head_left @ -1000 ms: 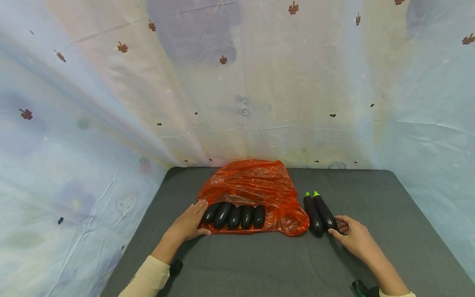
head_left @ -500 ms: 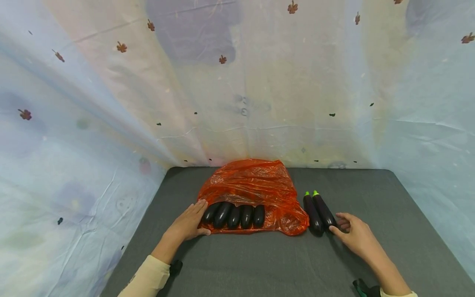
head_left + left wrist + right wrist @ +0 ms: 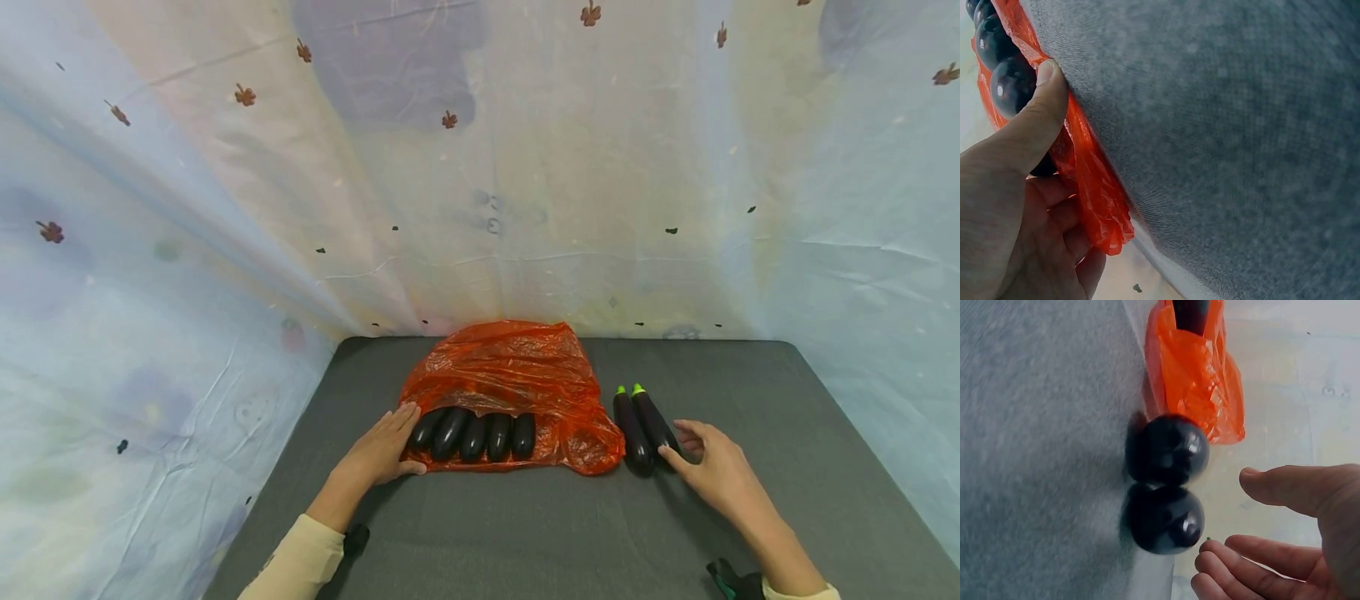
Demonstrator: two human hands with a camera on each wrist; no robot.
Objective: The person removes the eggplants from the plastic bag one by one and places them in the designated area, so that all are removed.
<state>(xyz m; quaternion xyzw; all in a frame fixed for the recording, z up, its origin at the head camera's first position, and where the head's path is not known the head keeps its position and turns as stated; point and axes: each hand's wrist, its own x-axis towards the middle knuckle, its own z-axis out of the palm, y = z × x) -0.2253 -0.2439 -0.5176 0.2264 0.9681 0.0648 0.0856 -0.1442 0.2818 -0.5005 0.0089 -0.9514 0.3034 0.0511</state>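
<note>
A red-orange plastic bag [image 3: 510, 367] lies on the grey table, several dark eggplants [image 3: 475, 439] in a row at its open mouth. My left hand [image 3: 384, 450] rests at the bag's left edge, fingers straight along its side and thumb apart at the front. In the left wrist view the thumb overlaps the bag's rim, and the fingers touch the plastic [image 3: 1094, 194]. Two loose eggplants with green stem ends, a left one [image 3: 633, 437] and a right one [image 3: 655, 425], lie side by side. Beside the right one hovers my right hand [image 3: 716, 471], thumb and fingers spread, holding nothing.
The grey tabletop [image 3: 525, 533] extends in front of the bag and to both sides. A patterned fabric curtain [image 3: 570, 167] hangs behind the table and along its sides. The loose eggplants lie close to the bag's right corner.
My right hand has come off the lower end of the right loose eggplant and shifted slightly up and away from me. The left hand, bag and eggplants stay put.
</note>
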